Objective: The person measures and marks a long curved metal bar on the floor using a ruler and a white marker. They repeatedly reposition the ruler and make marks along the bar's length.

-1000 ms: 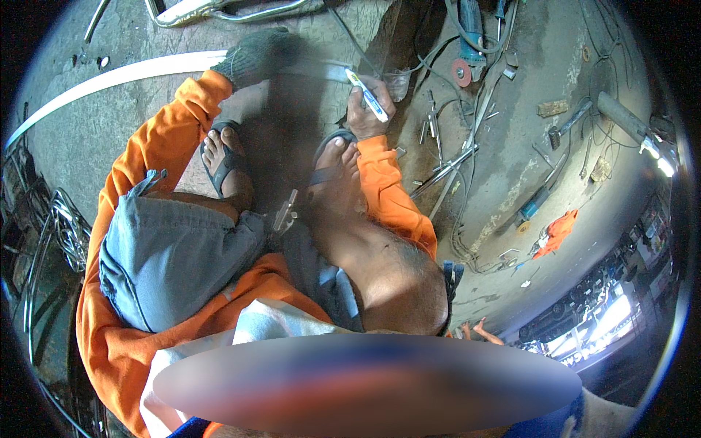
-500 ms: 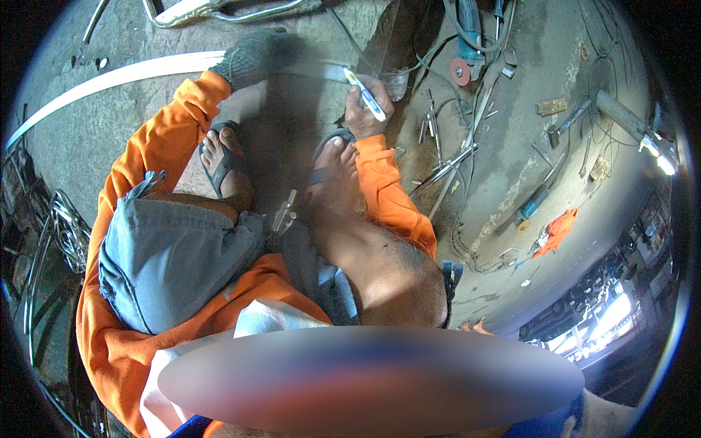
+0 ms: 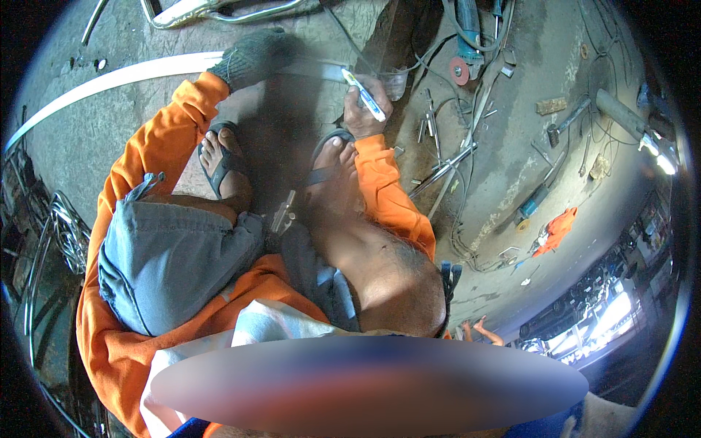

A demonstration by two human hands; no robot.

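Observation:
A long, pale metal bar (image 3: pixel 131 75) lies across the floor in front of me, looking curved near the picture's rim. My left hand (image 3: pixel 252 58), in a dark knitted glove, is closed over the bar. Its fingertips are lost in dark shadow. My bare right hand (image 3: pixel 374 117) holds a white and blue marker pen (image 3: pixel 371 104) in a closed grip. The pen slants up and left, its upper end beside the bar's right end. Next to that hand stands a clear plastic cup (image 3: pixel 396 84), partly hidden behind the fingers.
At upper right lies a blue angle grinder (image 3: pixel 469 40) with a reddish disc. Cables, metal rods (image 3: pixel 445 169), a hammer (image 3: pixel 569 120) and a second grinder (image 3: pixel 533 204) are scattered right. Bent shiny tubing (image 3: pixel 219 11) lies at the far edge. Another person's limbs (image 3: pixel 485 332) show lower right.
Both my hands, the bar and the pen keep nearly the same places. At lower right, more of the other person's limbs has come into sight.

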